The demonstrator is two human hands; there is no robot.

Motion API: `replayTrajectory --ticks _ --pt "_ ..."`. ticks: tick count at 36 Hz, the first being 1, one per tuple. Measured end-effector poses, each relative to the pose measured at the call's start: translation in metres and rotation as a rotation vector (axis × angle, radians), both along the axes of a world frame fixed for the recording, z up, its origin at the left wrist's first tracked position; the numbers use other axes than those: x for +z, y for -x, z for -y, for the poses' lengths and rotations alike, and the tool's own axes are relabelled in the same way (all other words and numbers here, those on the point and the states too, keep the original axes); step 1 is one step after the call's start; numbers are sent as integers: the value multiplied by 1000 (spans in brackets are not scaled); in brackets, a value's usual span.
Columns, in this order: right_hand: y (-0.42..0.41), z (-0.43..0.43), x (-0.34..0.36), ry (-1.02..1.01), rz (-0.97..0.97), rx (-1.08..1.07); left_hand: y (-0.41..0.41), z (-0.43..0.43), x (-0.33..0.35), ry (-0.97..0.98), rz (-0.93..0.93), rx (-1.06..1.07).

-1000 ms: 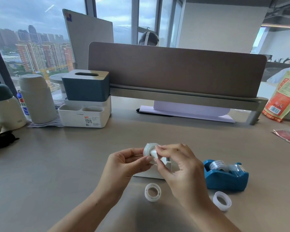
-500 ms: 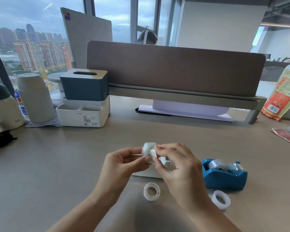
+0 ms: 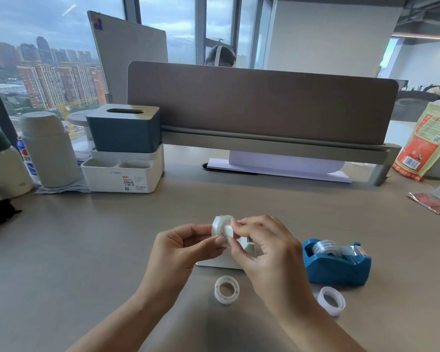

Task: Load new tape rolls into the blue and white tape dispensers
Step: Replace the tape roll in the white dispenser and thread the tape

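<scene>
Both my hands hold a small white tape roll [image 3: 221, 227] above the desk. My left hand [image 3: 182, 247] pinches its left side; my right hand [image 3: 264, 250] pinches a white piece at its centre. The white dispenser [image 3: 222, 261] sits just behind and below my hands, mostly hidden by them. To the right stands the blue dispenser [image 3: 337, 265] with a clear tape roll [image 3: 325, 247] seated in it. Two loose white rings lie on the desk: one [image 3: 226, 289] below my hands, the other [image 3: 331, 300] in front of the blue dispenser.
A white organiser [image 3: 122, 177] with a blue tissue box [image 3: 123, 130] on top stands at the back left, beside a grey flask [image 3: 48, 148]. A brown desk divider [image 3: 262, 102] runs across the back. A red and yellow bag [image 3: 424, 141] leans at the right edge.
My hands and the tape roll stay in nearly the same spot; my right fingers have shifted slightly on the roll's centre.
</scene>
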State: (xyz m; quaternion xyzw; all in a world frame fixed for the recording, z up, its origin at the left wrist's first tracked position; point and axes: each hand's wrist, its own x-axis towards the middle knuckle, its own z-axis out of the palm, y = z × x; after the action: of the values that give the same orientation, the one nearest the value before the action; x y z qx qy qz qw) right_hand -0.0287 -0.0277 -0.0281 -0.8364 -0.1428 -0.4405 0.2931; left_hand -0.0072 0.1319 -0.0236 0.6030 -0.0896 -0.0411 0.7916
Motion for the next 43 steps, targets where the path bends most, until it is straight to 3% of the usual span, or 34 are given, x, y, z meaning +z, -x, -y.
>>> replayTrajectory --ticks 9,17,24,31,43 --pt "1 0 1 84 34 -23 1 0 0 -30 31 -2" --pt "-2 4 0 40 33 36 -2 -2 0 57 -31 -60" --pt "0 10 7 -252 -198 210 -6 -2 -1 62 5 -99" --pt "-1 9 9 -607 -576 407 -5 -4 2 -22 143 -70" --pt "1 3 9 -731 -586 449 -6 -5 0 -167 289 19"
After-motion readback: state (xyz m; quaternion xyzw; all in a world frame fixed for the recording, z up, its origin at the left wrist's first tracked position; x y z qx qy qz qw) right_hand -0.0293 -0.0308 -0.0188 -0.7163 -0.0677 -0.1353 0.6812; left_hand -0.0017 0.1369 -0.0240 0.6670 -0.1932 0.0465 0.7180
